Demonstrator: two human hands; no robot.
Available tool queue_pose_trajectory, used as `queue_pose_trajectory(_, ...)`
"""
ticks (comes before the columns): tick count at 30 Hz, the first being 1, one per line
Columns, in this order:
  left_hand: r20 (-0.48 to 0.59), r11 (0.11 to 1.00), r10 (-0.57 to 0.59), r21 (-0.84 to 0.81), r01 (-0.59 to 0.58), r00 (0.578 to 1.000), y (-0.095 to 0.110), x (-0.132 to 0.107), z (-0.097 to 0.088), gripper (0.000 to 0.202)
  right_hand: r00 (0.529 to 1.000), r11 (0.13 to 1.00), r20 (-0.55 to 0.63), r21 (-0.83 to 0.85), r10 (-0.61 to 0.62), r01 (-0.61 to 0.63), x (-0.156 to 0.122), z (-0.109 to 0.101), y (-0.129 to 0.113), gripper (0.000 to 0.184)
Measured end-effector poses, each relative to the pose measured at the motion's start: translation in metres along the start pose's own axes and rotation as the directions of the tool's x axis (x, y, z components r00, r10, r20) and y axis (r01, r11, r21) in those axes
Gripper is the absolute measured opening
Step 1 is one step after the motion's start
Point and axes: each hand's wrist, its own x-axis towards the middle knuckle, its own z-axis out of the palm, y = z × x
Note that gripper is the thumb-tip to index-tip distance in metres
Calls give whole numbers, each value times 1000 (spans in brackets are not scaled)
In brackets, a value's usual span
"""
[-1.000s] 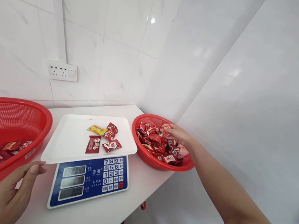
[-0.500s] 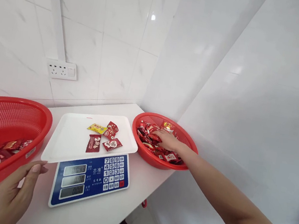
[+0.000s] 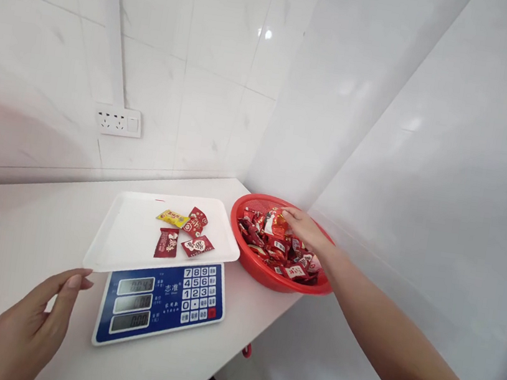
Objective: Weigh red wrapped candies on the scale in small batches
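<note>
A red snack packet (image 3: pixel 276 222) is pinched in the fingers of my right hand (image 3: pixel 301 227), over the red basket (image 3: pixel 249 269). That basket is heaped with small wrapped snacks (image 3: pixel 278 249), mostly red. Beside it, a white tray (image 3: pixel 130 229) sits on a blue digital scale (image 3: pixel 161 306). Several wrapped pieces lie on the tray: a yellow packet (image 3: pixel 173 218) and dark red ones, such as the packet (image 3: pixel 167 243) nearest the scale's display. My left hand (image 3: pixel 34 323) is closed, thumb against fingers, at the tray's near left corner; nothing shows in it.
A white table (image 3: pixel 15 238) carries the scale and basket, its back edge along a tiled wall. A socket panel (image 3: pixel 118 121) is mounted on that wall. A smooth pale wall (image 3: pixel 445 198) rises close on the right, behind my right arm.
My right hand has lifted slightly out of the pile, a red packet now visible in its fingers. The red basket on the left has gone from view. My left hand remains by the tray corner.
</note>
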Motion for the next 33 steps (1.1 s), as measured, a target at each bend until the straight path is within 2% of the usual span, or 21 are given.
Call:
queue_pose_trajectory(3, 109, 999, -39, 3, 39, 993, -1, 1, -3, 25, 995, 995, -97, -95, -40, 30, 0, 4, -7, 28)
queue_pose_trajectory(6, 102, 994, -74, -72, 82, 992, 11, -2, -9, 32, 988, 994, -144, -98, -64, 50, -6, 8, -21, 27)
queue_pose_trajectory(8, 84, 979, -93, -174, 107, 992, 27, -9, -14, 34, 996, 998, -67, 35, -58, 61, -21, 14, -35, 29)
queue_pose_trajectory(10, 182, 932, -47, -346, 108, 982, 48, -20, -17, 34, 992, 973, 70, 212, -109, 92, -46, 27, -48, 32)
queue_pose_trajectory(11, 294, 890, -5, -434, 138, 956, 60, -27, -18, 35, 980, 956, 124, 270, -153, 116, -62, 36, -54, 34)
queue_pose_trajectory(12, 424, 838, 34, -506, 206, 905, 71, -34, -17, 38, 967, 942, 172, 309, -189, 129, -79, 46, -59, 34)
queue_pose_trajectory(14, 641, 714, 118, -586, 384, 759, 92, -49, -15, 50, 915, 916, 250, 332, -316, 226, -112, 69, -65, 34)
queue_pose_trajectory(15, 713, 650, 166, -598, 468, 681, 101, -56, -12, 58, 896, 900, 256, 348, -362, 264, -128, 80, -66, 33)
queue_pose_trajectory(16, 750, 589, 193, -604, 537, 633, 107, -62, -10, 62, 875, 884, 280, 373, -395, 280, -141, 91, -66, 33)
queue_pose_trajectory(17, 770, 539, 195, -602, 589, 608, 111, -66, -7, 63, 857, 874, 309, 398, -412, 277, -151, 100, -64, 33)
queue_pose_trajectory(19, 780, 497, 128, -585, 641, 613, 114, -71, -4, 56, 832, 865, 370, 446, -413, 230, -164, 113, -57, 31)
queue_pose_trajectory(22, 794, 572, 28, -511, 642, 607, 108, -68, -9, 39, 822, 860, 445, 500, -356, 102, -168, 121, -45, 23)
queue_pose_trajectory(25, 827, 661, 71, -458, 595, 558, 105, -63, -19, 30, 793, 802, 536, 588, -289, -105, -168, 122, -33, 23)
queue_pose_trajectory(27, 851, 666, 109, -446, 597, 514, 106, -60, -24, 30, 763, 742, 590, 629, -263, -230, -169, 123, -28, 26)
queue_pose_trajectory(29, 855, 644, 115, -452, 617, 506, 108, -57, -25, 32, 774, 716, 585, 646, -242, -265, -171, 123, -25, 28)
queue_pose_trajectory(31, 821, 626, 83, -485, 611, 565, 110, -48, -24, 34, 820, 720, 531, 653, -212, -236, -171, 121, -21, 31)
queue_pose_trajectory(33, 748, 626, 29, -531, 572, 663, 111, -32, -20, 37, 869, 733, 461, 653, -181, -194, -170, 117, -16, 33)
